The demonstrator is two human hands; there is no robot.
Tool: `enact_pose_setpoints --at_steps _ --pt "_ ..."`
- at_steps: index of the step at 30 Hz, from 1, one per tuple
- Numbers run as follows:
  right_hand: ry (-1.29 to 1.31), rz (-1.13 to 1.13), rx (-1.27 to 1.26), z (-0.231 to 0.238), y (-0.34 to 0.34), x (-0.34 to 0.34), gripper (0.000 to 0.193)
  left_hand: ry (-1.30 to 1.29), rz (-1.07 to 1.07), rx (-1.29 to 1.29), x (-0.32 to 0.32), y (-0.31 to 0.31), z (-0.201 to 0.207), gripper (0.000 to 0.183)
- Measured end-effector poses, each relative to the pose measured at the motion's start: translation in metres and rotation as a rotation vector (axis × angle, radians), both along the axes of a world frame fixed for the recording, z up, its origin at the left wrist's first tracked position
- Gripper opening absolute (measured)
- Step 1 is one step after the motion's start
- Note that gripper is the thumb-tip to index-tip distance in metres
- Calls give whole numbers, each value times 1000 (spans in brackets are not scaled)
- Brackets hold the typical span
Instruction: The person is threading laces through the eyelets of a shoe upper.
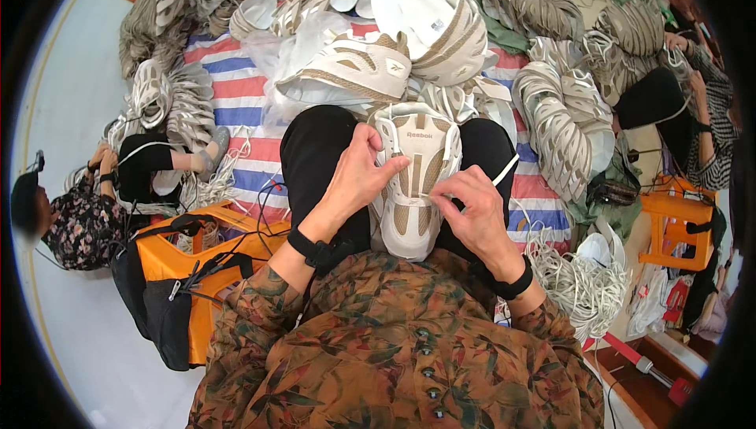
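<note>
A white and beige sneaker [411, 232] rests between my knees, its toe pointing toward me and its tongue facing up. Bent around the sneaker's left edge, my left hand [358, 177] grips it, with the thumb lying over the tongue. My right hand [476, 212] is closed in a pinch over the lowest eyelets, on a thin white shoelace [506, 170]. One end of the lace sticks out past the back of that hand to the upper right. Part of the lace is hidden by the fingers.
White and beige sneakers [354, 67] lie just beyond my knees on a striped sheet [240, 118]. Bundled shoe uppers [551, 126] stand at right, above a heap of white laces [587, 287]. An orange stool [205, 334] is at left. Other people [83, 220] sit on both sides.
</note>
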State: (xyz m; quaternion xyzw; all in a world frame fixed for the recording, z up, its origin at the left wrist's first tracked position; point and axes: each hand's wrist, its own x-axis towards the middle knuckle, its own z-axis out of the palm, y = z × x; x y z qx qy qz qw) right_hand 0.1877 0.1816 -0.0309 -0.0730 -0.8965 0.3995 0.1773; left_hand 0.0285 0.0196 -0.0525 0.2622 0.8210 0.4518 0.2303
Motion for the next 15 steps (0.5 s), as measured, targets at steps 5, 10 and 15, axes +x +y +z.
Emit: enact_pose_setpoints --at_steps 5,10,15 --pt "75 53 45 2 2 0 13 -108 28 16 14 -10 -3 51" --pt "49 86 75 2 7 0 12 -205 28 96 30 -21 2 56" --pt "27 211 155 2 13 -7 10 -179 25 -2 29 -16 8 56"
